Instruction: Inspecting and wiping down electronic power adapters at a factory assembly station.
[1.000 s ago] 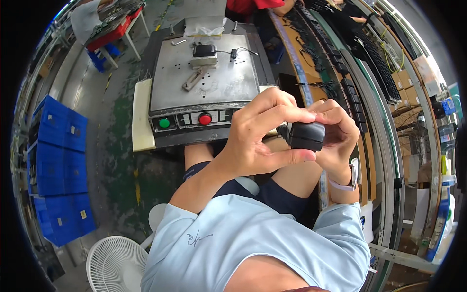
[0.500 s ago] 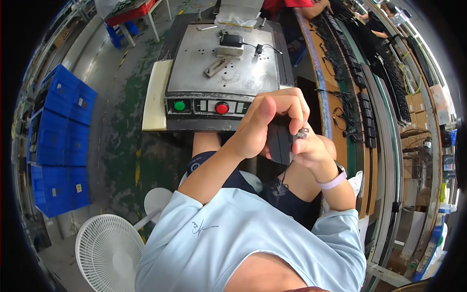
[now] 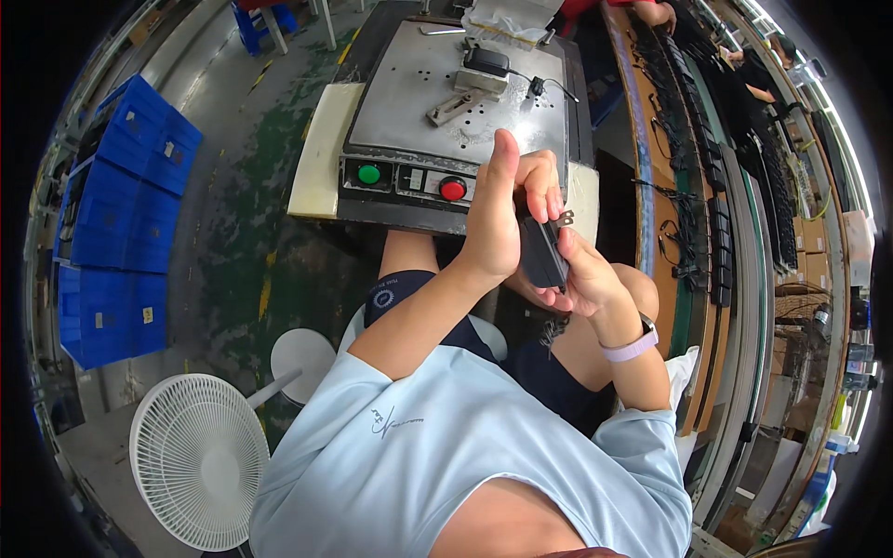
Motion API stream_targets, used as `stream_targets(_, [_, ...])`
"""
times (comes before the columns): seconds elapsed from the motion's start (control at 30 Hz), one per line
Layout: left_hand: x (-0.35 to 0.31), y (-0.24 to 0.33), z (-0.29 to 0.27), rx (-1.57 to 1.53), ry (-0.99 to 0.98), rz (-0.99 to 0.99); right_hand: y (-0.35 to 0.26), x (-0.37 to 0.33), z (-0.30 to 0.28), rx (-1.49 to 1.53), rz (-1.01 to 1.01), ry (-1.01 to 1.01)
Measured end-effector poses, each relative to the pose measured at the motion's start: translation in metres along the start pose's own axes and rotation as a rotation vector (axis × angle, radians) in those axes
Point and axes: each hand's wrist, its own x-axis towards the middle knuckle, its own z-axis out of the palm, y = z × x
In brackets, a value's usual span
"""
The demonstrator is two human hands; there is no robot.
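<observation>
Between my hands, in front of the machine, is a black power adapter [image 3: 542,256], tilted, with its metal prongs [image 3: 566,219] sticking out at the upper right. My left hand [image 3: 500,216] has its bent fingers on the adapter's upper end, while its thumb points up, off the case. From the other side my right hand [image 3: 593,279], with a pale purple watch band at the wrist, grips the adapter between thumb and fingers. A dark cable bundle [image 3: 553,333] hangs below. Another black adapter [image 3: 486,61] with a cord rests on a metal block on the machine's plate.
The machine's metal plate [image 3: 409,102] carries a slotted bracket [image 3: 456,107]; a green button [image 3: 369,174] and a red button [image 3: 452,189] face me. Blue bins [image 3: 116,223] and a white fan [image 3: 200,460] stand left. Adapters and cables line the conveyor [image 3: 712,214] at right. Another person's arm [image 3: 656,14] shows beyond.
The adapter has turned, showing more of its side and prongs. My left thumb has lifted upright, away from the case, and my right fingers have spread lower along it. The whole view has shifted somewhat.
</observation>
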Motion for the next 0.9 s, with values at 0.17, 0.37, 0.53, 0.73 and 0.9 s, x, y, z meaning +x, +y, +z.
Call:
stream_targets(0.17, [0.0,0.002,-0.008,0.093,0.014,-0.064,0.01,0.002,0.001,-0.001,-0.02,0.077])
stream_targets(0.37, [0.0,0.002,-0.008,0.157,0.057,-0.111,0.013,0.005,0.002,0.011,-0.04,0.047])
stream_targets(0.53, [-0.005,0.006,-0.003,0.231,0.032,0.066,0.006,0.006,0.003,0.078,-0.038,-0.06])
stream_targets(0.73, [-0.006,0.002,-0.012,0.217,0.064,0.271,0.01,0.005,0.013,0.184,0.037,-0.104])
stream_targets(0.9, [-0.01,0.016,-0.014,0.323,-0.126,0.196,0.012,0.005,0.021,0.102,0.023,-0.038])
